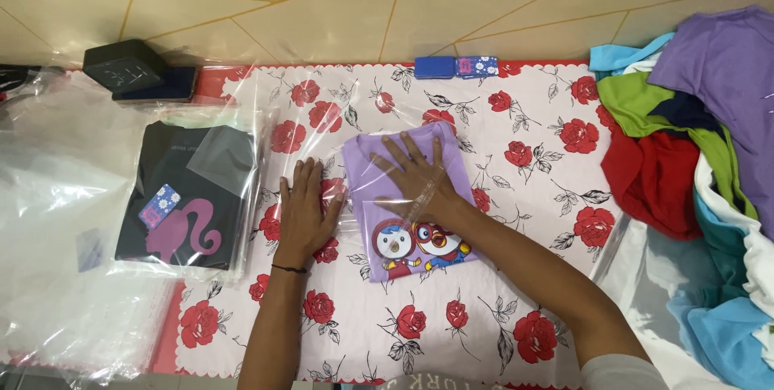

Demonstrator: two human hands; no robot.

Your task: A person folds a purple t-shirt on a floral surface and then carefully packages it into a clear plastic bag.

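Note:
A folded lilac shirt (403, 253) with a cartoon print of two round-headed figures lies inside a clear plastic bag (322, 108) on a white cloth with red roses (524, 188). My right hand (413, 174) lies flat on the shirt's upper half, fingers spread, pressing through the plastic. My left hand (306, 214) rests flat on the bag's loose flap just left of the shirt, fingers apart. Neither hand grips anything.
A bagged black shirt (189, 197) with a pink figure lies at the left on a stack of clear bags (56, 221). A black box (129, 66) sits far left. Small blue cases (456, 66) sit at the cloth's far edge. A heap of coloured clothes (701, 156) fills the right.

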